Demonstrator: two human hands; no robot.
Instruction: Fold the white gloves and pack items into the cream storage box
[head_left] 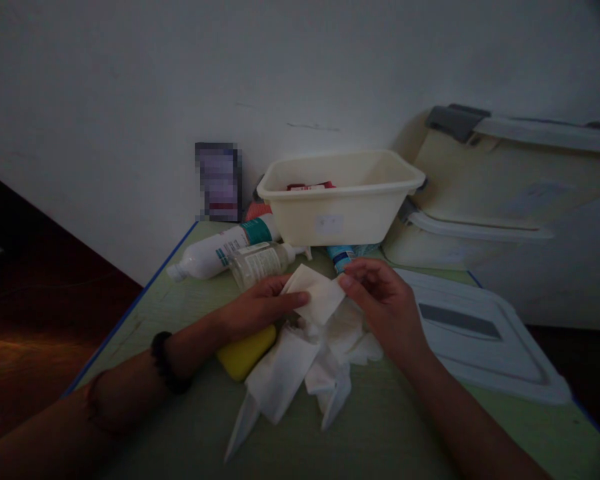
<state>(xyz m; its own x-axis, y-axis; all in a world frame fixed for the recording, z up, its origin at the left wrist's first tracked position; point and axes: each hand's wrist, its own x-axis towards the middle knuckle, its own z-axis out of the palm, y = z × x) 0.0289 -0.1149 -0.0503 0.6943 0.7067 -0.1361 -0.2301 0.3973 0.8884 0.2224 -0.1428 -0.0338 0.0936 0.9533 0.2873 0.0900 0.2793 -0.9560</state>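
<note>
A folded white tissue [314, 290] is held up between my two hands. My left hand [263, 307] grips its left side, thumb on top. At its upper right corner, the thumb and fingers of my right hand [380, 300] pinch the edge. Under the hands lies a loose pile of crumpled white tissues [290, 367] on the green table. Partly hidden below my left hand is a yellow object [247, 353] with rounded corners. A clear pump bottle [260, 263] lies just behind my left hand, beside a white bottle [215, 250] with a green label.
A cream plastic bin [340, 213] with red packets [313, 187] inside stands against the wall. At right, lidded boxes [505, 180] are stacked; a pale lid [480, 340] lies in front. A blue container [340, 257] lies below the bin. A blurred-out phone-like object [219, 181] leans on the wall.
</note>
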